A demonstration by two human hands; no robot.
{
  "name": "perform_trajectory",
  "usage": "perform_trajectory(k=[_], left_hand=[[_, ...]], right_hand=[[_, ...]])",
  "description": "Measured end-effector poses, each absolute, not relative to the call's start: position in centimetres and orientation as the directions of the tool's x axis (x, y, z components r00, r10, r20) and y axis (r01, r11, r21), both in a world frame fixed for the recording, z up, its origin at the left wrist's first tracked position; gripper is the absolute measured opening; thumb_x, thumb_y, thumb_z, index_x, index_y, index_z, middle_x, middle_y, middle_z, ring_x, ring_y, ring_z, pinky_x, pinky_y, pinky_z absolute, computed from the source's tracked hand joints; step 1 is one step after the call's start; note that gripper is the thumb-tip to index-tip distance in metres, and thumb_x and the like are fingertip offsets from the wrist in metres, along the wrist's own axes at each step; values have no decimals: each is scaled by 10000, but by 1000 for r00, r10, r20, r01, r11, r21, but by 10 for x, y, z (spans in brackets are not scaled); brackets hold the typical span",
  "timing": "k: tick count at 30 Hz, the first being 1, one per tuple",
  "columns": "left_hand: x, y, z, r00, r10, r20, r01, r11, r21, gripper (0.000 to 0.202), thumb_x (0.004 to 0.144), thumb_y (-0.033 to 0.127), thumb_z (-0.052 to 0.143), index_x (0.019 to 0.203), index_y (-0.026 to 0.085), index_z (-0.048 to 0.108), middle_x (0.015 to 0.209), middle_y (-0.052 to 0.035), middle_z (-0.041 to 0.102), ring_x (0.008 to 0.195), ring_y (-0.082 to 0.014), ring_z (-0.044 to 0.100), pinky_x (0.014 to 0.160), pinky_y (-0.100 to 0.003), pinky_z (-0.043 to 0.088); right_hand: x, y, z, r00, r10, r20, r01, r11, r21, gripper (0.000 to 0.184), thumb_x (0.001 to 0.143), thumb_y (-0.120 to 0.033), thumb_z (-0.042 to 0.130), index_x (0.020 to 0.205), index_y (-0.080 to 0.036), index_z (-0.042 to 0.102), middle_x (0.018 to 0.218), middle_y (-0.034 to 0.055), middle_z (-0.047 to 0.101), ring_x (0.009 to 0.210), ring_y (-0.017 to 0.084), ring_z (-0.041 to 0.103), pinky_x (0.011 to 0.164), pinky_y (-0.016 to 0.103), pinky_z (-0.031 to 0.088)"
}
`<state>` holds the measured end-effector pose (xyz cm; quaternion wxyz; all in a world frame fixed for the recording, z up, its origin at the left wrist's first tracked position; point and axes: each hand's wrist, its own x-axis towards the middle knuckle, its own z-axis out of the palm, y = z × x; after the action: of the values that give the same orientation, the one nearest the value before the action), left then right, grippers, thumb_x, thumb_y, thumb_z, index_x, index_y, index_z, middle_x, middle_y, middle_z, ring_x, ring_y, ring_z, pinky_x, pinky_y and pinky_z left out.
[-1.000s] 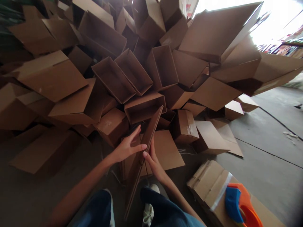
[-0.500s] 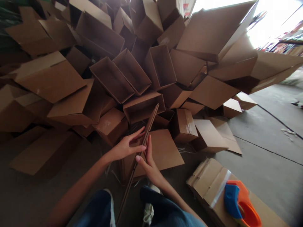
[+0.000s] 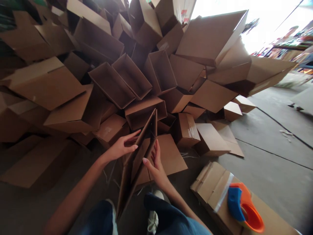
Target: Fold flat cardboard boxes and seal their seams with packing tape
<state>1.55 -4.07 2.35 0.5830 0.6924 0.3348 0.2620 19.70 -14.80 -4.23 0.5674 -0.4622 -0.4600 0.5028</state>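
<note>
Between my hands stands a cardboard box [image 3: 127, 178], partly unfolded, its walls parted into a narrow gap that I look down into. My left hand [image 3: 119, 148] grips the left wall, thumb on the edge and fingers along the outer side. On the opposite wall, my right hand [image 3: 156, 166] has its thumb over the edge and its fingers on the outside. Behind and below the box lies a flat cardboard sheet [image 3: 172, 155], partly hidden by it and by my right hand.
A large heap of open boxes [image 3: 132, 76] fills the space ahead. At lower right, an orange and blue tape dispenser [image 3: 246, 209] rests on taped, flattened cardboard [image 3: 210, 182]. My shoes [image 3: 153, 222] stand on the grey floor [image 3: 266, 140] close beneath the box.
The folded cardboard has spread from a thin flat shape into a box with a gap inside. My hands have moved apart, the left one leftward. The view has shifted slightly.
</note>
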Motion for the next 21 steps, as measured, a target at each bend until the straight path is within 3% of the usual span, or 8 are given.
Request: perform_trajectory(k=[3,6,14,18,21], left_hand=[[0,-38,30,575,817,-35,312,-179,933,584,823,330,700,1386,199,611,1413,-89,635,1311,-307,592,1134,-484,442],[-16,-39,33,548,833,-69,419,-203,885,519,806,295,695,1321,235,671,1335,-46,692,1256,-295,635,1104,-458,474],[-39,-29,29,460,882,-102,558,-198,806,382,772,318,707,1145,270,774,1166,-29,775,1083,-282,727,1006,-431,548],[-42,-22,23,370,926,-74,497,-130,858,409,698,379,772,1077,226,779,1124,-60,789,1058,-282,740,1010,-437,558],[-41,-23,18,350,935,-57,518,-143,844,373,732,437,748,1029,213,780,1065,-60,804,1011,-281,752,978,-438,574]], right_hand=[[214,-148,-40,173,985,17,-142,42,-989,1062,831,-515,704,1612,-329,10,1671,105,188,1502,286,328,1230,528,279],[236,-146,-40,272,962,6,-83,30,-996,1106,778,-467,739,1606,-318,22,1625,135,286,1469,299,384,1201,543,323],[268,-139,-49,376,927,3,170,-66,-983,1118,680,-421,723,1578,-211,89,1622,176,250,1539,306,211,1252,559,156],[262,-138,-50,386,919,83,227,-7,-974,1046,690,-409,715,1526,-231,114,1605,160,241,1521,305,224,1246,567,163],[258,-137,-49,380,917,118,218,35,-975,918,699,-364,690,1459,-248,188,1547,148,309,1465,301,315,1230,550,222]])
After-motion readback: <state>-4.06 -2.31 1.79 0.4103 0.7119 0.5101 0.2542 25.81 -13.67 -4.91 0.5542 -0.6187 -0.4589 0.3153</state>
